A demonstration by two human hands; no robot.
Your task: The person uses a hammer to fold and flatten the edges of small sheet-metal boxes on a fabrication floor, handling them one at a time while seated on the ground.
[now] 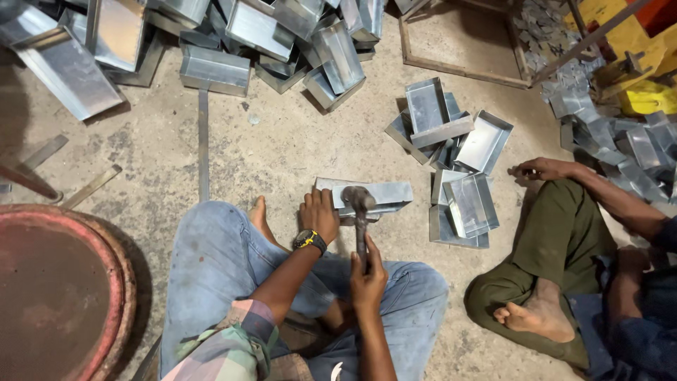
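Light is moderate and even, falling from above onto the grey concrete floor (282, 155), which carries only soft, short shadows. The piled shiny sheet-metal trays (211, 42) throw pale glare off their flat faces; the open metal tray (484, 141) near the middle glows almost white. The left edge sinks into dimness around the round rusty red drum lid (49, 282). Focus is sharp centrally, and the frame's edges bow slightly.
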